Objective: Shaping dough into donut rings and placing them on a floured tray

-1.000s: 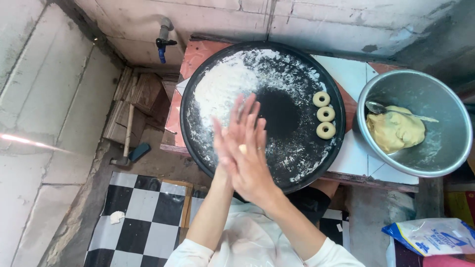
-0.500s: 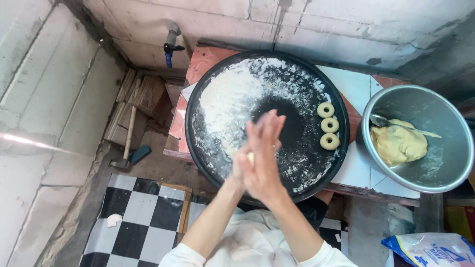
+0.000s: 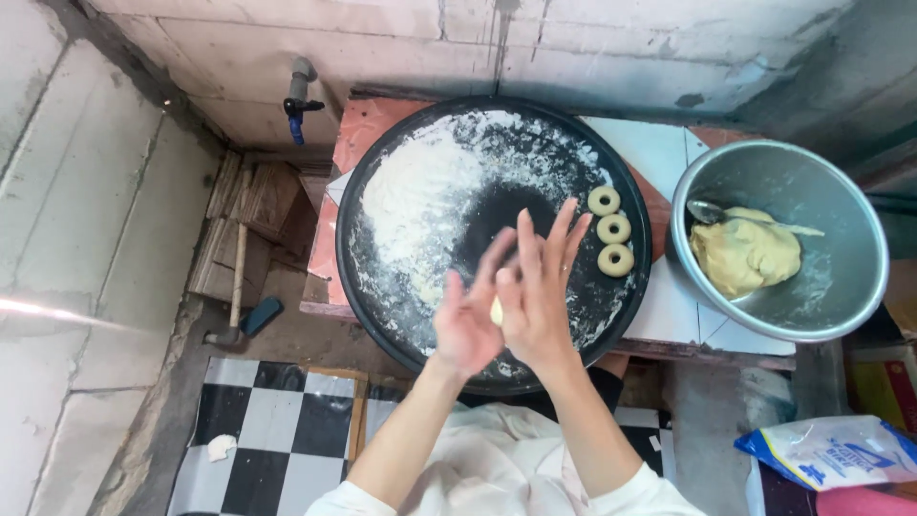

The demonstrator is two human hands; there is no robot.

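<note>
**Two Palms, One Dough Piece Between Them**

Two hands meet above the near rim of the tray (image 3: 382, 287). The left hand (image 3: 465, 320) and the right hand (image 3: 535, 296) stand palm to palm, fingers extended and slightly fanned. A small pale dough piece (image 3: 496, 311) shows in the gap between the palms. Neither hand is clenched; both press flat against the piece, so it is held by palm contact, not by the fingers.

Position of the piece: directly between the two palms, touching both, at about mid-palm height. Most of it is hidden, so its long axis cannot be determined. Both hands are equally near to it.

Items about the hands:
- Tray: round, dark, floured. It lies below and beyond the hands. The heaviest flour (image 3: 420, 196) lies beyond the left hand.
- Rings (image 3: 613, 229): three dough rings in a short row, beyond and to the right of the right fingertips, near them but apart. The right hand is the nearer hand.
- Bowl (image 3: 841, 296): metal, well to the right of the right hand, just beside the tray. It holds a dough mass (image 3: 745, 253) and a spoon (image 3: 712, 212).
- Bag (image 3: 831, 449): blue and white, nearer than the right hand and well to its right, low down.
</note>
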